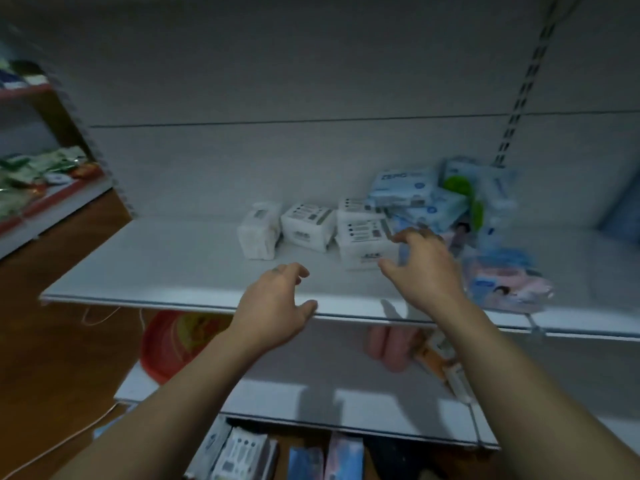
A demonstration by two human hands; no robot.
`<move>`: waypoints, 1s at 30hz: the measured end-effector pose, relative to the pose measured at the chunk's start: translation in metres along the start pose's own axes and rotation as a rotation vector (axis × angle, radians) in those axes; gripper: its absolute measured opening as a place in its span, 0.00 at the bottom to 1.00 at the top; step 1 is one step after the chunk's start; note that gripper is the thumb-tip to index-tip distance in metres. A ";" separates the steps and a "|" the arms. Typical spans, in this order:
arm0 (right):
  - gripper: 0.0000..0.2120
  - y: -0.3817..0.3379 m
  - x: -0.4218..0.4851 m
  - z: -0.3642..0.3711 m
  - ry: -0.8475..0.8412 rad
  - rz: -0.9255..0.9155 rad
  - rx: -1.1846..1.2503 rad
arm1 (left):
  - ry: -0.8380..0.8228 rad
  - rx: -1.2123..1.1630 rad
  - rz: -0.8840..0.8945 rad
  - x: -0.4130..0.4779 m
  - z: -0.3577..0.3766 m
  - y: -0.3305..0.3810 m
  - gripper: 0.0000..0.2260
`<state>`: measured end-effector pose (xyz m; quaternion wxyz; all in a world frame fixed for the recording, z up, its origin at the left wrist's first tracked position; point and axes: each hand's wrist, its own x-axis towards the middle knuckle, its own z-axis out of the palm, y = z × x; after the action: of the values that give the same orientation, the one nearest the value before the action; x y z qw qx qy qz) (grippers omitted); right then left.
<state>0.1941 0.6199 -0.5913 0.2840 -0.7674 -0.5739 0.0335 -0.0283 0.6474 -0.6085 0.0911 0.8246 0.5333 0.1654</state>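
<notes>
**Item: white tissue pack** (367, 244). It lies on the white shelf (166, 268), directly in front of the right hand (429, 268), and appears to be the top one of a stack of two.
- Grip, right: fingers and thumb are spread apart, one above and one at the pack's near right corner, holding nothing. Whether the tips touch the wrap cannot be told.
- Grip, left: the left hand (273, 306) hangs loosely curled and empty over the shelf's front edge, left of the right grip.

**Handling (judged):** likely light and soft, giving under pressure, with a slick film wrap. It is best taken across the short sides, thumb in front and fingers over the top, gently enough not to crush it.

**Markings:** dark printed lines and a barcode-like block on the top face, too blurred to read.

**Neighbours, outward from the right grip:**
- Left: a second white pack (308, 226), then a clear-wrapped small pack (259, 233).
- Beyond: pale blue packs (401, 187) in a loose heap. The bold lettering on them is illegible.
- Right: a pink-and-blue pack (505, 282).
- Below: a lower shelf (311, 396), and a red basin (162, 348) down to the left.
</notes>
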 end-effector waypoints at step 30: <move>0.22 0.062 0.064 -0.006 0.070 0.356 0.620 | 0.066 -0.302 -0.124 0.184 0.021 0.120 0.24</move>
<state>0.2718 0.6642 -0.5979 0.5125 -0.7334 -0.3839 0.2284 0.1506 0.7652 -0.5562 0.2066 0.7612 0.5548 0.2646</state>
